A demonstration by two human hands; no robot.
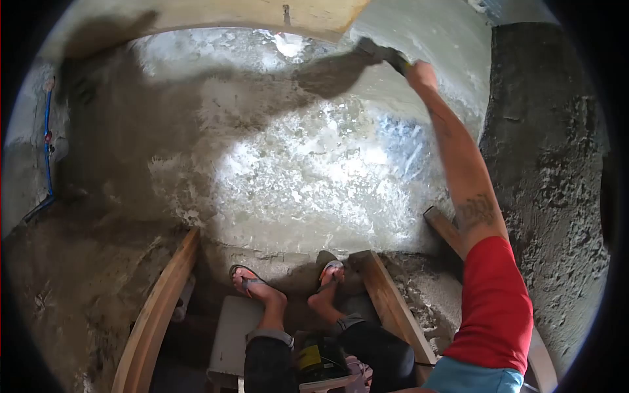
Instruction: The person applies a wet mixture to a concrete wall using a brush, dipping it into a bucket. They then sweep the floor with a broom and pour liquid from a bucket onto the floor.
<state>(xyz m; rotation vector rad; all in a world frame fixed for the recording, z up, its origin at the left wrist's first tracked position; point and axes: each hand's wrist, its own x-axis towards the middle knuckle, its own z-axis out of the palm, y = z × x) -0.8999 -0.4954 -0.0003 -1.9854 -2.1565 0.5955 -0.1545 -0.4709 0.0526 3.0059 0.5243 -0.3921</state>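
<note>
My right hand is stretched far out toward the upper right of the wall, fingers wrapped round a dark-handled tool. A touch of yellow shows on the handle beside the fingers. Its flat grey head overlaps the rough grey plastered wall, close below the corner of a tan board. A dark shadow of the tool and hand falls to the left of it. The exact kind of tool I cannot tell. My left hand is outside the picture.
My sandalled feet stand low by the wall's base. Wooden beams flank them. Between my legs sits a dark container with a yellow label. A blue pipe runs up the left wall; a rough dark wall rises at right.
</note>
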